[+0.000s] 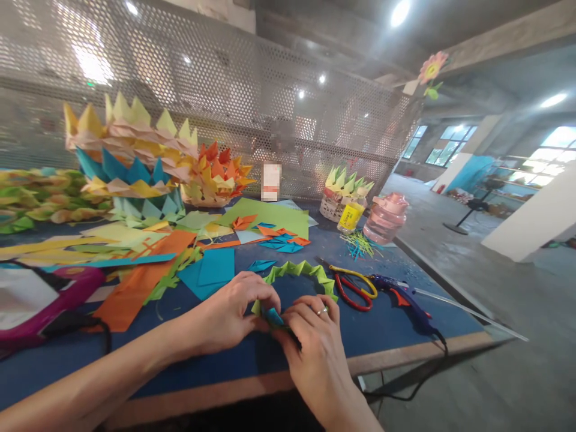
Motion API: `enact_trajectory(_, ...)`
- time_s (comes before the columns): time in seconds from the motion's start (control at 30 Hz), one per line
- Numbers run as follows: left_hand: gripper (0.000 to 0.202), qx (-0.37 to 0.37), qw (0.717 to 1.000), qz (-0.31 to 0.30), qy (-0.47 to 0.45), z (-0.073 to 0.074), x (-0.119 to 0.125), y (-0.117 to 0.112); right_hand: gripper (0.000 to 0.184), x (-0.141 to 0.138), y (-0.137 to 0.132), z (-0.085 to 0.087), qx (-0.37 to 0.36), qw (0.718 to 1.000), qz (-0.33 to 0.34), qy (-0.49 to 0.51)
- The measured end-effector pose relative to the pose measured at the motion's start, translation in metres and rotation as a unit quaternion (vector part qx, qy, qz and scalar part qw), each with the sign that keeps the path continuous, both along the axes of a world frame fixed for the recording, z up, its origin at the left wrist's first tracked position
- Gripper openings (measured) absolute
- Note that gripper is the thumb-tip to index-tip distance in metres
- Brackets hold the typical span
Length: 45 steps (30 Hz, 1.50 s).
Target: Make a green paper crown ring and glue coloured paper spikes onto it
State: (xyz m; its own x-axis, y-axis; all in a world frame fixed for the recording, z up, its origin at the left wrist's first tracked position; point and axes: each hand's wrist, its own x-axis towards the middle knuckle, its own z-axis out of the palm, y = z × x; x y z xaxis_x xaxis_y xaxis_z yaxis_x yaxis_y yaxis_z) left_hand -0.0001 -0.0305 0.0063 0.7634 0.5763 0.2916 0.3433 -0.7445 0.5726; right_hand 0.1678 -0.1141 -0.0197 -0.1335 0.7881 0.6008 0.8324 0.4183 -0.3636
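A zigzag-folded green paper ring (297, 268) curves over the blue tabletop in front of me. My left hand (238, 309) pinches its near left part, thumb and fingers pressed together. A small folded blue paper piece (272, 316) shows between my hands at the ring's near side. My right hand (314, 333) has its fingers closed on the ring's near right part; the fingertips are partly hidden. Just beyond my left hand lies another folded blue piece (261, 265). Red-and-yellow scissors (355, 291) and a dark blue glue gun (402, 297) lie to the right.
Paper crowns (130, 162) stand at the back left. Blue sheets (209, 273), orange strips (135, 291) and green sheets (270, 216) lie about. A magenta device (67, 300) with a cord is at left. A yellow-labelled bottle (350, 216) and pink jug (385, 219) stand near the right edge.
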Motion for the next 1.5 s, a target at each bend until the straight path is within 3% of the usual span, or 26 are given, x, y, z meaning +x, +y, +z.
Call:
enact_trajectory(0.2,0.020,0.062,0.998,-0.025,-0.014,-0.010,-0.001,0.005,0.018,-0.002,0.003,-0.001,-0.003,1.000,0.003,0.004)
enact_trajectory(0.47,0.017,0.082,0.996,-0.033,-0.030,-0.017,0.002,0.005,0.020,-0.004,0.004,-0.006,0.003,1.000,0.022,-0.001)
enact_trajectory(0.63,0.019,0.056,0.997,-0.051,-0.011,-0.005,-0.006,0.004,0.019,0.000,0.000,-0.004,0.006,1.000,0.014,-0.022)
enact_trajectory(0.7,0.035,0.024,0.997,-0.066,-0.001,0.004,-0.014,0.005,0.031,0.006,-0.006,0.000,0.010,1.000,0.009,-0.029)
enact_trajectory(0.77,0.038,0.008,0.998,-0.066,0.008,0.014,-0.022,0.011,0.042,0.017,-0.014,0.005,0.033,0.999,0.003,-0.038)
enact_trajectory(0.83,0.029,0.009,1.000,-0.026,0.002,0.022,-0.027,0.022,0.038,0.031,-0.020,0.008,0.076,0.996,0.011,-0.044)
enact_trajectory(0.97,0.017,0.035,0.991,0.128,0.034,0.029,-0.020,0.058,0.013,0.054,-0.020,0.003,0.159,0.987,0.011,-0.011)
enact_trajectory(1.03,0.016,0.042,0.976,0.195,0.086,0.032,-0.007,0.078,0.011,0.060,-0.017,-0.003,0.165,0.986,0.004,0.016)
enact_trajectory(1.13,0.026,0.052,0.961,0.243,0.123,0.035,0.014,0.109,0.011,0.065,-0.012,-0.013,0.148,0.988,0.013,0.051)
enact_trajectory(1.33,0.028,0.044,0.945,0.238,0.222,0.030,0.053,0.159,0.015,0.073,-0.011,-0.019,0.142,0.986,0.026,0.078)
enact_trajectory(1.5,0.029,0.007,0.934,0.226,0.277,0.019,0.070,0.178,0.014,0.074,-0.013,-0.018,0.146,0.985,0.026,0.094)
